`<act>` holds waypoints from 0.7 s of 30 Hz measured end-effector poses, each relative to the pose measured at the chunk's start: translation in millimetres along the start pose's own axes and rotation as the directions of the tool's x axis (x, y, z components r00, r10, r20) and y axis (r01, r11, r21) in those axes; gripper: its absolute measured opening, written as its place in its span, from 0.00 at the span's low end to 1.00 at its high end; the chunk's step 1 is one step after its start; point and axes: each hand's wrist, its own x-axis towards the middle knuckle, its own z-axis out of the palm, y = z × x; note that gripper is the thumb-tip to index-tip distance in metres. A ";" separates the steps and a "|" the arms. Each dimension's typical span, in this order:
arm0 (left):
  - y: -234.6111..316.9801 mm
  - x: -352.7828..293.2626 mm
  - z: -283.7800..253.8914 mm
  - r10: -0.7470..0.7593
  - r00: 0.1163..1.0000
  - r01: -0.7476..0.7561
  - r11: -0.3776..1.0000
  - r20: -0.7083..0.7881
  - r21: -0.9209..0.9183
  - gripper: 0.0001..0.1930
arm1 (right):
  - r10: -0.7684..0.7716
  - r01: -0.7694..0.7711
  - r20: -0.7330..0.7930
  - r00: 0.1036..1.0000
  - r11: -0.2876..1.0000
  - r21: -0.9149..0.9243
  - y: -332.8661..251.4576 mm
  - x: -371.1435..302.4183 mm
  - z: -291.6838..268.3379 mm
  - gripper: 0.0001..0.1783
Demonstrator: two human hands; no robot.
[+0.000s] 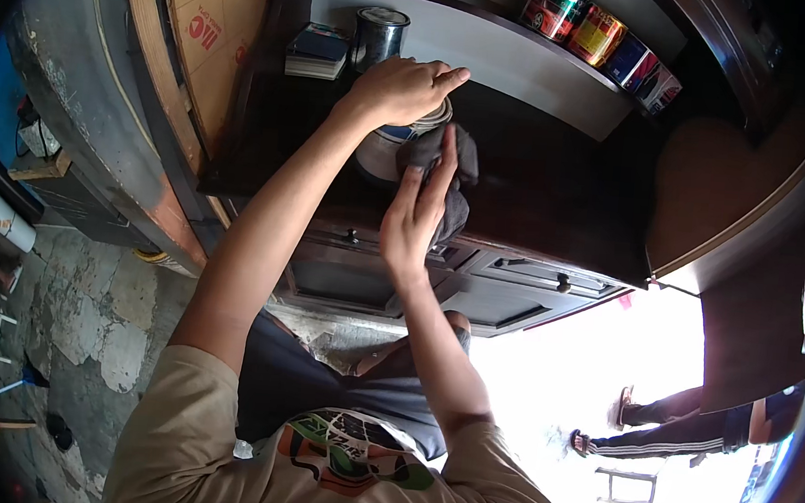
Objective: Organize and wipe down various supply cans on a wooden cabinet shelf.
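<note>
A can (377, 160) with a blue and grey label stands on the dark wooden cabinet top (540, 187). Over its upper rim my left hand (401, 91) is closed, with the thumb pointing right; the fingertips on the far side are hidden. My right hand (413, 219) presses a crumpled dark grey cloth (459, 157) against the can's right side, its fingers stretched upward along the cloth. Behind my left hand stands a bare metal can (381, 37) with a lid. Left of that lies a small stack of cards or booklets (318, 51).
Several colourful cans (597, 35) line the curved upper shelf (496, 18). Boards (216, 38) lean at the left. Drawers with knobs (564, 283) face me below the cabinet top. Another person's legs (653, 437) show at the lower right, near a brown panel (762, 308).
</note>
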 end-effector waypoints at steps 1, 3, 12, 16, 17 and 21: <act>-2.1 2.9 2.9 0.007 1.000 -0.006 0.999 -0.021 0.032 0.34 | -0.034 0.034 -0.023 0.999 0.999 0.005 3.5 12.4 -2.2 0.29; -4.7 7.2 8.5 0.025 0.998 -0.019 0.995 -0.059 0.097 0.35 | 0.199 -0.198 -0.009 0.980 0.978 0.068 9.7 38.5 -7.7 0.29; 8.2 6.0 2.6 -0.044 0.998 0.053 0.977 -0.051 0.207 0.41 | 0.220 -0.221 -0.038 0.975 0.975 -0.026 6.3 -2.8 23.5 0.34; 9.6 4.4 -0.2 -0.026 0.999 0.033 0.973 -0.036 0.226 0.42 | -0.067 0.090 0.124 0.990 0.977 -0.195 4.8 -31.5 44.8 0.39; 9.4 4.8 -0.5 -0.061 0.998 0.066 0.977 -0.028 0.203 0.42 | -0.066 0.088 0.124 0.990 0.978 -0.189 4.4 -29.6 47.3 0.39; 7.8 5.1 -2.3 -0.153 0.988 0.150 0.974 0.000 0.168 0.42 | -0.080 0.065 -0.091 0.993 0.986 -0.155 4.6 6.6 43.1 0.34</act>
